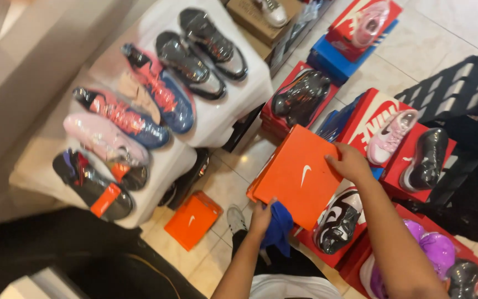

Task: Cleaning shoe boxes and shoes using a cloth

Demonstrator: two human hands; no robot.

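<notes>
Orange flat cardboard shoebox lid [300, 174] | held tilted above the tiled floor [222, 182], long axis running from lower corner to upper edge | left hand [261, 216] pinches lower corner, also clutching blue cloth [279, 226] | right hand [349, 163] grips upper-right edge | smaller orange box [193, 220] on floor, left of lid

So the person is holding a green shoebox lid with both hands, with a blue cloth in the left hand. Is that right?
Not quite: the head view shows the shoebox lid is orange, not green. The rest holds: the right hand grips its far edge, and the left hand holds its near edge together with a blue cloth.
</notes>
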